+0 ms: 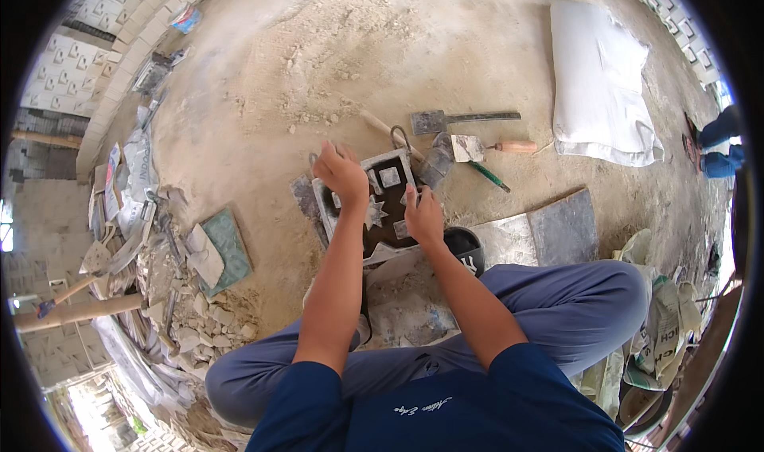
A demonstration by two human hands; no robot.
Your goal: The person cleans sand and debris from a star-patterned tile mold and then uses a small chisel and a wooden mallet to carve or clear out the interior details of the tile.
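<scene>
A rectangular mould (pixel 382 247) with a pale, dusty rim lies in front of my crossed legs. Its dark inside holds light star-shaped and square pieces. My left hand (pixel 342 173) is over the mould's far left corner, fingers curled, close to a thin wire loop (pixel 313 159); what the fingertips hold is hidden. At the right side, my right hand (pixel 425 216) grips the mould's edge, with the thumb pointing forward along the rim. A second wire loop (pixel 400 137) rises at the far right corner. Beside my right wrist sits a black bowl (pixel 465 249), partly covered.
Beyond the mould lie a wooden-handled trowel (pixel 516 146), a flat-bladed metal tool (pixel 477 118) and a hammer-like tool (pixel 436 164). A white sack (pixel 593 86) and grey slabs (pixel 563 227) are right; a green tile (pixel 231 253) and rubble left. Loose powder (pixel 326 62) covers the far floor. A person's legs (pixel 720 130) show far right.
</scene>
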